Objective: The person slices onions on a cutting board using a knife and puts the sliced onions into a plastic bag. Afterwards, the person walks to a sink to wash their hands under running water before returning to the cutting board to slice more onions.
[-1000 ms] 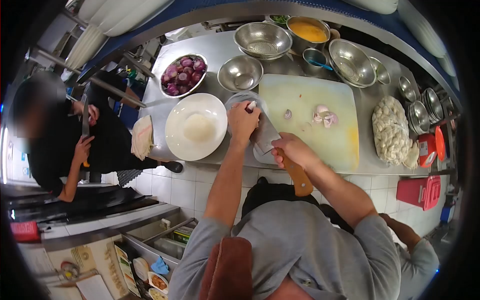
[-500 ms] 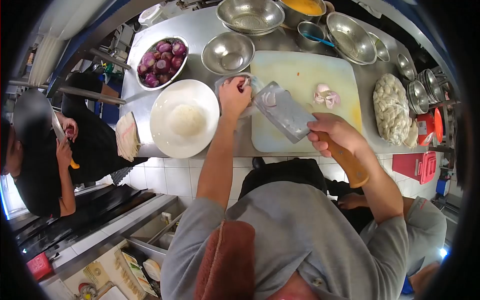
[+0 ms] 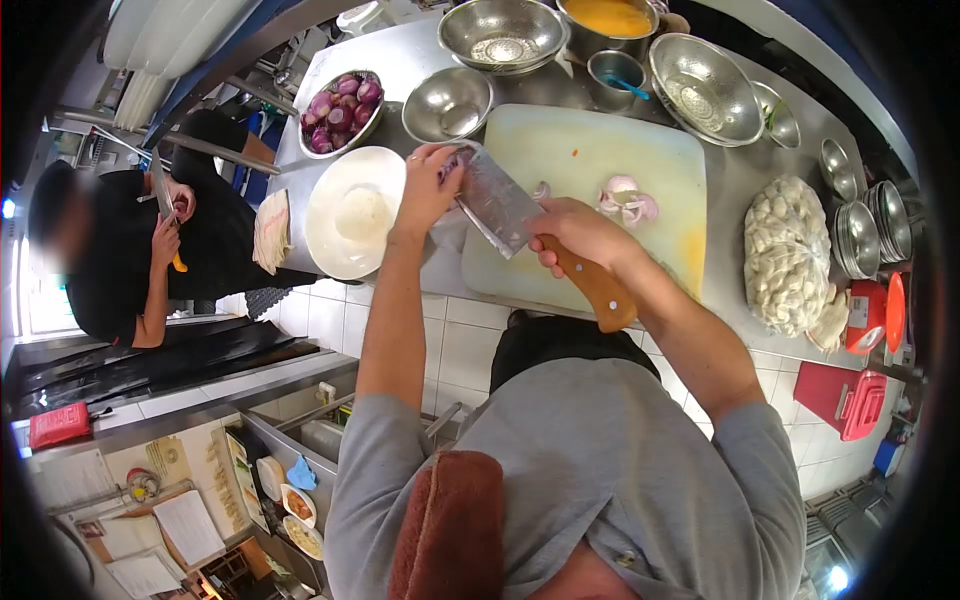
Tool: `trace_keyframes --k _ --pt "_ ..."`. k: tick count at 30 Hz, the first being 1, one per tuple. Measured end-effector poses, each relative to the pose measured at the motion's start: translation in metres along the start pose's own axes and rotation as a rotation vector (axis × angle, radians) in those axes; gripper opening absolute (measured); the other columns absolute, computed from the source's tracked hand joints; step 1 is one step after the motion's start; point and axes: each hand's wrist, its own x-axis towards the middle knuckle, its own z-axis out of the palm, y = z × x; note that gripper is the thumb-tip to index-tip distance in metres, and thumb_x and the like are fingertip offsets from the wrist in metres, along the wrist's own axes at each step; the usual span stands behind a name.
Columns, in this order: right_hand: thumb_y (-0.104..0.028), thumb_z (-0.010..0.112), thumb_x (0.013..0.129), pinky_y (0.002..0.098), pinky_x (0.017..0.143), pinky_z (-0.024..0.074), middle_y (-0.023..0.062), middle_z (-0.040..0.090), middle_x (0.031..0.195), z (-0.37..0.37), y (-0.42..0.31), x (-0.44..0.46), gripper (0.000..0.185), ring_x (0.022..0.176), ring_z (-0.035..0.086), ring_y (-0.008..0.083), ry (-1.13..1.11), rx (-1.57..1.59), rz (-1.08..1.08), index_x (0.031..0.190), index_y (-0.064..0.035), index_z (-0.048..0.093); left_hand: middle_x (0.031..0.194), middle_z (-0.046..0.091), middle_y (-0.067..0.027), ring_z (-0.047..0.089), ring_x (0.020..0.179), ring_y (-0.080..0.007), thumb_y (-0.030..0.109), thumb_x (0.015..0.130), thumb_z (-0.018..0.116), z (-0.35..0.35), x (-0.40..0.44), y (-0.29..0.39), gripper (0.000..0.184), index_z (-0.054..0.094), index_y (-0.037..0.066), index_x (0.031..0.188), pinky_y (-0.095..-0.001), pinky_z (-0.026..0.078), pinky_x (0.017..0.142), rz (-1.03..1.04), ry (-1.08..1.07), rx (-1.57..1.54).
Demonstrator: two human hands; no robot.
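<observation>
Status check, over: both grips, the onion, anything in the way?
Right grip closed on cleaver, blade's far end beside left grip; left's hold unclear. Onion pieces on cutting board. Blade hides what's beneath it.

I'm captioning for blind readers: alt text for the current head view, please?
A person's right grip holds a broad steel cleaver by its wooden handle, left grip beside the blade's far end. Pinkish onion pieces lie on a pale rectangular cutting board; purple onions fill a round metal bowl.

Room: comm. kitchen
Table (image 3: 400,52): s/steel, w/ cutting board (image 3: 540,140)
Far: lg. metal bowls (image 3: 700,85), pot (image 3: 580,45)
Left: onions (image 3: 343,105), co-worker (image 3: 120,270) w/ knife (image 3: 161,185)
Right: stacked bowls (image 3: 855,240)
</observation>
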Motion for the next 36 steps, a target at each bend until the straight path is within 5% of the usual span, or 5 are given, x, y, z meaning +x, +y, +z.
trace_keyframes --k 11,18,21,25,36 --pt "-0.016 0.059 0.096 0.0295 0.043 0.0420 0.0010 0.052 0.072 -0.110 0.022 -0.143 0.018 0.049 0.049 0.0099 0.135 -0.033 -0.078 0.105 -0.0009 0.055 0.115 0.065 -0.0186 0.057 0.110 -0.0372 0.007 0.091 0.057 0.005 -0.012 0.066 0.019 0.069 0.002 0.105 -0.0466 0.046 0.094 -0.101 0.233 0.039" --pt "-0.004 0.060 0.089 0.0396 0.052 0.0514 0.0169 0.061 0.073 -0.148 0.106 -0.184 0.038 0.057 0.063 0.0286 0.729 -0.930 -0.280 0.125 0.0046 0.054 0.147 0.038 -0.0347 0.039 0.136 -0.0484 0.040 0.086 0.072 0.104 -0.057 0.161 0.090 0.029 -0.010 0.148 -0.0519 0.033 0.114 0.055 0.038 0.300" --pt "-0.001 0.059 0.087 0.0528 0.070 0.0513 0.0268 0.065 0.079 -0.137 0.121 -0.136 0.038 0.075 0.062 0.0492 0.802 -1.171 -0.434 0.125 0.0010 0.055 0.150 0.031 -0.0384 0.037 0.135 -0.0518 0.047 0.083 0.073 0.132 -0.030 0.143 0.099 0.027 -0.012 0.148 -0.0537 0.033 0.113 -0.093 0.119 0.234" --pt "-0.001 0.059 0.087 0.0537 0.070 0.0508 0.0261 0.064 0.077 -0.127 0.122 -0.104 0.041 0.075 0.062 0.0492 0.765 -1.190 -0.479 0.127 -0.0009 0.055 0.151 0.031 -0.0370 0.040 0.133 -0.0512 0.045 0.082 0.074 0.159 -0.030 0.155 0.099 0.027 -0.011 0.148 -0.0536 0.034 0.111 0.126 0.047 0.093" --pt "-0.016 0.052 0.102 0.0277 0.047 0.0447 0.0010 0.053 0.069 -0.189 0.140 -0.165 0.017 0.051 0.051 0.0112 0.477 -0.113 -0.158 0.111 -0.0018 0.051 0.132 0.049 -0.0288 0.050 0.123 -0.0433 0.025 0.082 0.075 0.157 -0.027 0.184 0.059 0.054 -0.001 0.130 -0.0462 0.044 0.103 0.032 -0.192 -0.215"
